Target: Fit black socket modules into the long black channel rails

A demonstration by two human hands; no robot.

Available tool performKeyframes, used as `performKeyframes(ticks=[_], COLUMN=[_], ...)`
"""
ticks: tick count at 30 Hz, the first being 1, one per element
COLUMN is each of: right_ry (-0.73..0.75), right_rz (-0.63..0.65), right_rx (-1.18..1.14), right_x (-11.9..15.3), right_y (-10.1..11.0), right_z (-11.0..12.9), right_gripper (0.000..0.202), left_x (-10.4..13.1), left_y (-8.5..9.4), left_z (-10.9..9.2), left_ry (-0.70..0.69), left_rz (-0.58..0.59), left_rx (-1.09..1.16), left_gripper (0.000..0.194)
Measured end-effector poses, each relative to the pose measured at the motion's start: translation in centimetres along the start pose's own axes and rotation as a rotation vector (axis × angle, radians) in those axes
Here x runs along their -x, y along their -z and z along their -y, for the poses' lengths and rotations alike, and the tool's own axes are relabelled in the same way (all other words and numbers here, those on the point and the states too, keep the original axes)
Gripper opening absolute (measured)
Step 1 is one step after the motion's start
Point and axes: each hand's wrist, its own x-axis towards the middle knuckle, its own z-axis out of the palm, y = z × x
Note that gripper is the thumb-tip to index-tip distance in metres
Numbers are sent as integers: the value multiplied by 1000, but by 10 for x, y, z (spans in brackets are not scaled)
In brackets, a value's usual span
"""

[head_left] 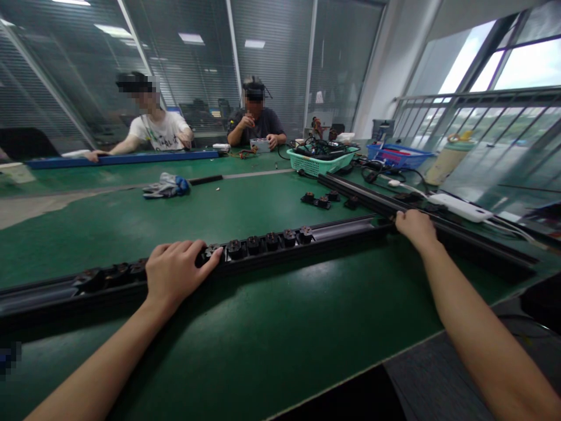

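A long black channel [342, 234] lies across the green table, with a row of round black socket pieces [253, 244] set in it. My left hand [177, 272] rests over the channel left of its middle, fingers bent over the far side and thumb on a socket piece. At the channel's right end, my right hand [416, 228] has its fingers curled by the near edge of a second black rail [473, 244], which lies at an angle. What its fingertips grip is hidden. Several loose socket pieces [323, 202] lie behind the channel.
Grey-blue gloves [166, 186] lie at the back left. A green basket [313, 165] of cables, a blue basket [401, 156], a white power strip [460, 207] and a bottle [450, 159] stand at the right. Two people sit across the table, one touching a blue rail [131, 159].
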Motion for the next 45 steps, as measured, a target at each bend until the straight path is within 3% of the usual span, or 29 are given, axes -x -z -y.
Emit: performKeyframes(ticks=[6,11,17,21,26,30,35,40,45], right_ry=[365,475,867,1122,1282,1352,1288,1261,1213], right_rz=[21,-99,-213,-126,19,67,129,150,113], right_rx=[-332,-250,-288,-345,-392,-369,-357,-314,-179], right_x=[3,20,55,97,136,142,143,142,144], right_y=[-7,-5,-3,1,6,7,10,24,29], right_z=[15,29,62,93,115,117,120,141,161], right_gripper=[58,48,39,42,55,57,49,36,36], left_x=[0,0,0,0,1,1,1,2,2], left_y=[0,-1,1,2,3,3,4,3,4], left_z=[0,0,-1,-2,-1,-1,-2,-2,-2], left_ry=[3,-4,-3,0,-8,-12,-4,-1,5], left_rz=[7,-2,3,1,-2,-8,-10,-3,-3], left_rx=[-1,-9,0,4,-24,-23,-25,-14,-10], left_gripper=[52,53,52,52,53,54,55,55,55])
